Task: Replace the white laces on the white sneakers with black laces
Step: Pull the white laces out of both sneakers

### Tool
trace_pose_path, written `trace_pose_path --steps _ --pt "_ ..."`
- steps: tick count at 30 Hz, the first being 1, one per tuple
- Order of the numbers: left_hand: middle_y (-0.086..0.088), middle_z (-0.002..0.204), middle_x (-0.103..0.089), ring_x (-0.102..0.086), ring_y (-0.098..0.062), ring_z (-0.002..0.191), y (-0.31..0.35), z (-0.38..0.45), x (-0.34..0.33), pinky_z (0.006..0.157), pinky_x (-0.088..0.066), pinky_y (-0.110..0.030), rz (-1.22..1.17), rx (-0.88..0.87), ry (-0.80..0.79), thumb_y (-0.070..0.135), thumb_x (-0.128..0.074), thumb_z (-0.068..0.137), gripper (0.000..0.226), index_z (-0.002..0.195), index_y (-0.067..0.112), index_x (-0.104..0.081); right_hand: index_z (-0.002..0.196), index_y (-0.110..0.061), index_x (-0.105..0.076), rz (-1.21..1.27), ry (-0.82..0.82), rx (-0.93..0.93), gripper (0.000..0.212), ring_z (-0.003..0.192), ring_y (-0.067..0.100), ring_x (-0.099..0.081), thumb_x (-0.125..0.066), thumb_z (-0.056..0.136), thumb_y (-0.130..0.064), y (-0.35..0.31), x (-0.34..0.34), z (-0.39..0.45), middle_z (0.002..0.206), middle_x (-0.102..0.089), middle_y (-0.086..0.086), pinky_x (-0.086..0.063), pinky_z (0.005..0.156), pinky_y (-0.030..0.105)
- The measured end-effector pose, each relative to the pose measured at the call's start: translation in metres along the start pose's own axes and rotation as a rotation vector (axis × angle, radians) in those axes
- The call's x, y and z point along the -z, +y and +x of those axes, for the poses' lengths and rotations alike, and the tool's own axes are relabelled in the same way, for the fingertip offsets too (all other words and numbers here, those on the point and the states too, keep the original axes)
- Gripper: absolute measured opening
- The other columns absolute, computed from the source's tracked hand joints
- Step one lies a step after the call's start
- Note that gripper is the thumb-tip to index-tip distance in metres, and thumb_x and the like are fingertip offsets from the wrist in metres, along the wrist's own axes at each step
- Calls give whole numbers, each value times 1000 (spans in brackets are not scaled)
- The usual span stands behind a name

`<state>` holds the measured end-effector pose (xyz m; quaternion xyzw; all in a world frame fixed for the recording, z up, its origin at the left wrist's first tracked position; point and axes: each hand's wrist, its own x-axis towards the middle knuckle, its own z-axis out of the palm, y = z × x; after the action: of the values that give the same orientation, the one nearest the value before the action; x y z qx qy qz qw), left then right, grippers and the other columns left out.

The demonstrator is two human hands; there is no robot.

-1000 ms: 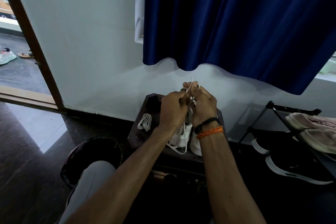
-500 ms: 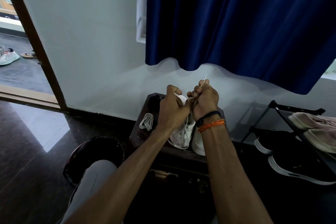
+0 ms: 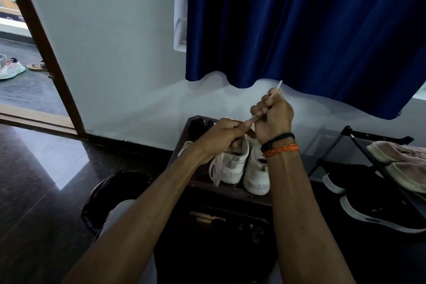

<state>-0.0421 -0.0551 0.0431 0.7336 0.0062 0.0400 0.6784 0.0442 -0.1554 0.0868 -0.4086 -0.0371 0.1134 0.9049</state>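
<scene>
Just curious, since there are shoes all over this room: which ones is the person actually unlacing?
The white sneakers on the dark stool. Both hands, left hand and right hand, grip their white lace; the rack and doorway shoes lie untouched.

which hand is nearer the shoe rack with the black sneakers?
Right. The right hand, pinching the white lace, is raised beside the shoe rack; the left hand sits farther away, over the white sneakers.
</scene>
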Motion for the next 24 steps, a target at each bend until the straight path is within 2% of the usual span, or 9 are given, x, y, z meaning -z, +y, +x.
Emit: trace_pose_path --steps 3,6,8,11,13,16,19,21,24 --pt "5 59 -32 -30 -6 48 2 -9 21 49 -30 -20 17 -33 65 45 -52 101 41 85 12 -70 84 -13 -50 114 60 4 31 43 8 -35 -32 110 -16 -6 14 7 53 -41 -5 -38 44 22" --pt "7 57 -30 -26 -7 48 10 -12 38 50 -29 -21 22 -49 173 45 -49 103 42 77 13 -60 85 -9 -52 125 57 -36 33 44 11 -44 -32 111 -16 1 24 2 54 -45 -2 -49 50 25" --pt "9 54 -28 -24 -6 46 19 -12 43 48 -26 -20 -6 -74 219 40 -47 105 41 76 12 -55 90 -5 -54 56 9 -77 28 49 14 -54 -36 110 -13 10 26 -6 58 -49 2 -57 60 31" --pt "9 52 -26 -18 -8 47 32 -9 49 48 -21 -24 -19 -105 251 38 -49 105 42 74 11 -55 105 -1 -55 -102 -10 -105 11 71 22 -64 -45 100 2 16 23 -15 77 -60 9 -59 70 34" --pt "8 53 -25 -18 -9 48 38 -9 53 47 -21 -23 -3 -114 253 39 -49 105 42 74 10 -56 108 -3 -56 -187 38 -23 21 79 24 -62 -51 91 8 14 19 -18 86 -62 9 -54 75 30" --pt "8 52 -25 -17 -9 49 44 -10 57 47 -21 -22 0 -112 231 40 -49 105 43 75 10 -55 117 -13 -65 -587 7 229 25 94 12 -65 -59 93 -10 9 10 -27 108 -69 -1 -47 83 22" --pt "5 53 -27 -19 -9 48 47 -11 55 48 -21 -24 -67 -123 196 39 -49 105 41 76 10 -56 125 -25 -65 -844 -323 292 33 117 4 -59 -54 97 -39 12 0 -37 125 -68 -7 -45 95 23" --pt "4 54 -30 -23 -8 47 46 -11 51 47 -21 -24 -156 -146 177 37 -48 105 38 78 11 -56 123 -24 -66 -862 -488 256 36 116 8 -62 -48 101 -47 19 -3 -39 121 -70 -6 -50 99 32" --pt "3 58 -36 -27 -6 46 41 -11 48 45 -22 -21 -248 -163 172 33 -46 106 35 80 13 -57 104 -18 -66 -946 -504 273 47 100 27 -69 -45 100 -59 35 -5 -39 101 -73 5 -55 91 52"
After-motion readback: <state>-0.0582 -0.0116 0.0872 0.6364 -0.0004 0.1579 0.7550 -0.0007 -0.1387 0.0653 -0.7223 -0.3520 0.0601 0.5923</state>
